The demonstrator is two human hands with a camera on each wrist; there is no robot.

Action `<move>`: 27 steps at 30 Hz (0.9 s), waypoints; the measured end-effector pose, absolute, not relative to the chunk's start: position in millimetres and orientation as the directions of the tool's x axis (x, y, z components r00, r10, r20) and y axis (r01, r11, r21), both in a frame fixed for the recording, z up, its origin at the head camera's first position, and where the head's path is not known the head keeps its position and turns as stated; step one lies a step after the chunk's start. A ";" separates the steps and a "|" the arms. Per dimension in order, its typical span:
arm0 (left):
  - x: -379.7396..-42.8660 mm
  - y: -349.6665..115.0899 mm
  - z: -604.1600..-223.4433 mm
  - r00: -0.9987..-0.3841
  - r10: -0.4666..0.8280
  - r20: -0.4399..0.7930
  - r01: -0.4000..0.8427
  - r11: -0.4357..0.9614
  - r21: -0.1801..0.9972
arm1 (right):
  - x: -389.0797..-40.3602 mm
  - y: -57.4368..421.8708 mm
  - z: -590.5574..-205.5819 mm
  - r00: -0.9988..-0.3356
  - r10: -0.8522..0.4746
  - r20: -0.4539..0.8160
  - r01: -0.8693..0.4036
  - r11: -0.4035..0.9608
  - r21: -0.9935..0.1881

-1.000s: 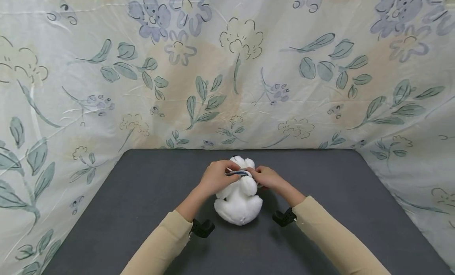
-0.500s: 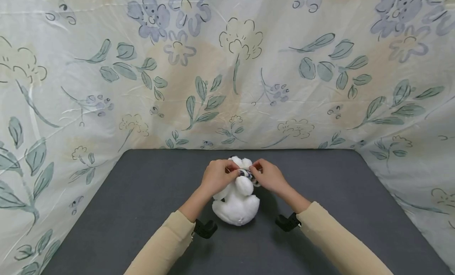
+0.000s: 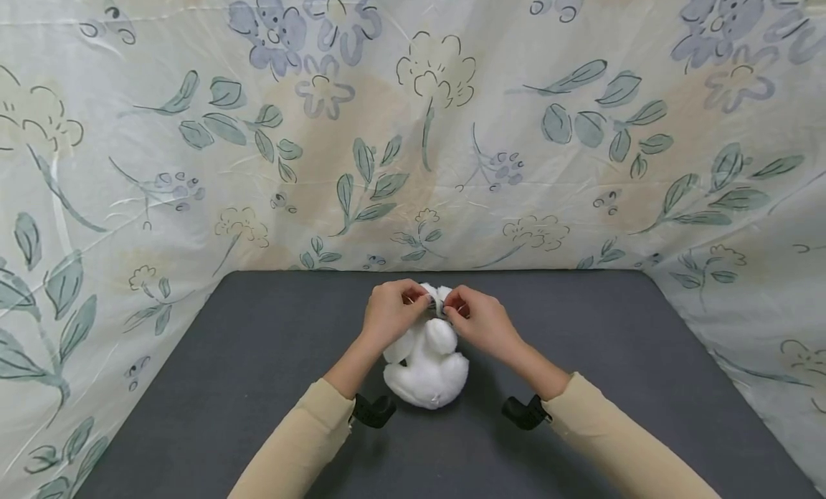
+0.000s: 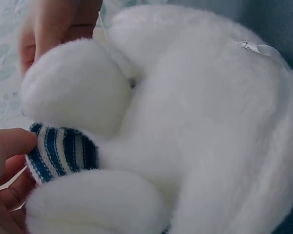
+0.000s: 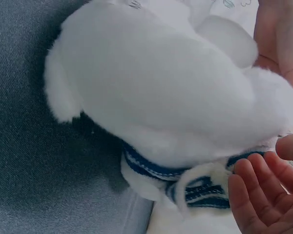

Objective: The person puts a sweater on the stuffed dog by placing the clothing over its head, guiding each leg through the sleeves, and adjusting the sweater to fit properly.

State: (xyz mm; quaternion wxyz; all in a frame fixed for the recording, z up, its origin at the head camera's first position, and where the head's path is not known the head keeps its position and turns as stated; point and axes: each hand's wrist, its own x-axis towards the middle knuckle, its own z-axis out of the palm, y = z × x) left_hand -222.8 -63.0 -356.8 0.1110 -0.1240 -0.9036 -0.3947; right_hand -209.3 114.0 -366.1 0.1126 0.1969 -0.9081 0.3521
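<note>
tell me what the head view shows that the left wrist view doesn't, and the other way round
Only the head view: both beige sleeves, the black devices near the wrists, and the back edge of the grey table.

Only the left wrist view: the clear blue and white stripes of the cloth; in the head view that spot is too small to read.

Both: the white stuffed toy, the left hand, the right hand, some table and some patterned curtain.
</note>
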 end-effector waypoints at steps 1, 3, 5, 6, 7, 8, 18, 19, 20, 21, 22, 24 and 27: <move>-223.4 -63.2 -357.0 -0.943 0.129 0.306 0.313 0.653 0.690 | -209.4 113.1 -366.6 -0.896 -0.285 0.339 -0.439 0.674 -0.594; -223.9 -63.6 -357.0 -0.938 0.118 0.326 0.322 0.642 0.696 | -210.4 111.5 -367.6 -0.900 -0.286 0.331 -0.433 0.679 -0.593; -224.2 -64.1 -357.0 -0.932 0.109 0.346 0.334 0.632 0.699 | -212.3 110.4 -368.8 -0.902 -0.284 0.324 -0.428 0.681 -0.595; -224.1 -64.3 -357.0 -0.929 0.109 0.354 0.340 0.629 0.699 | -213.5 110.0 -369.5 -0.904 -0.285 0.319 -0.425 0.683 -0.595; -224.1 -64.5 -357.1 -0.928 0.109 0.357 0.343 0.626 0.700 | -214.9 109.8 -370.1 -0.906 -0.285 0.313 -0.421 0.687 -0.592; -223.8 -64.5 -357.0 -0.927 0.110 0.358 0.344 0.626 0.700 | -216.3 109.6 -370.8 -0.908 -0.285 0.308 -0.417 0.693 -0.588; -221.0 -65.6 -359.0 -0.938 0.150 0.314 0.338 0.606 0.720 | -227.7 108.4 -378.3 -0.905 -0.260 0.336 -0.407 0.758 -0.509; -220.9 -66.1 -359.2 -0.937 0.155 0.312 0.340 0.606 0.719 | -227.7 108.5 -378.3 -0.905 -0.256 0.340 -0.406 0.759 -0.509; -220.7 -66.7 -359.5 -0.937 0.160 0.310 0.341 0.608 0.717 | -227.6 108.6 -378.1 -0.905 -0.252 0.343 -0.404 0.758 -0.511; -220.6 -67.4 -359.8 -0.937 0.169 0.306 0.343 0.608 0.716 | -227.2 108.9 -377.7 -0.906 -0.246 0.344 -0.402 0.754 -0.520; -220.3 -67.8 -359.9 -0.937 0.177 0.301 0.345 0.605 0.717 | -226.6 109.7 -376.8 -0.908 -0.242 0.343 -0.399 0.748 -0.530; -219.8 -68.7 -360.4 -0.939 0.187 0.288 0.341 0.601 0.723 | -225.1 111.3 -374.7 -0.910 -0.245 0.335 -0.400 0.731 -0.553; -219.1 -70.3 -361.6 -0.943 0.203 0.263 0.333 0.593 0.733 | -223.2 113.8 -372.0 -0.914 -0.265 0.308 -0.402 0.699 -0.592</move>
